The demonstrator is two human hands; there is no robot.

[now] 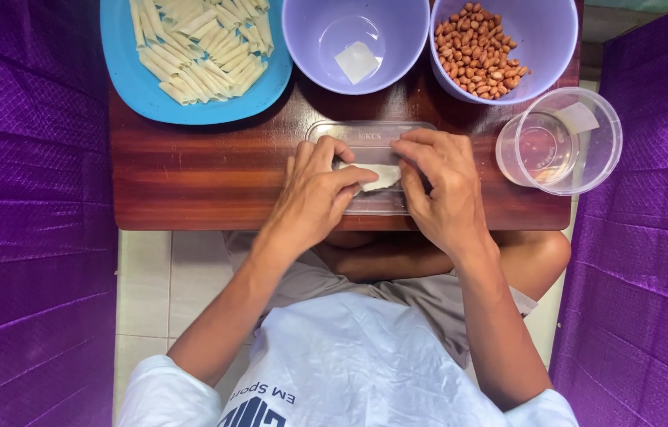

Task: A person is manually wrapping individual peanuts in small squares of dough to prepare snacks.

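- Centrally, a small pale dough wrapper (pixel 380 175) is pinched from both sides, over a clear rectangular plastic lid (pixel 369 134) lying flat on the wooden table (pixel 192 174).
- Left hand (pixel 314 198): fingertips closed on the wrapper's left edge, knuckles up.
- Right hand (pixel 441 186): fingers curled, pinching the right edge.
- Just behind the lid, a lilac bowl (pixel 354 39) is seen with one white square piece inside.
- Beside it, a second lilac bowl (pixel 543 35) is filled with peanuts (pixel 480 51).
- A clear round tub (pixel 559 142) is placed near the right hand, apart from it.
- Rolled pale sticks (pixel 200 43) are piled on a blue plate (pixel 152 99), far left.
- Purple cloth (pixel 26 198) is seen on both sides.
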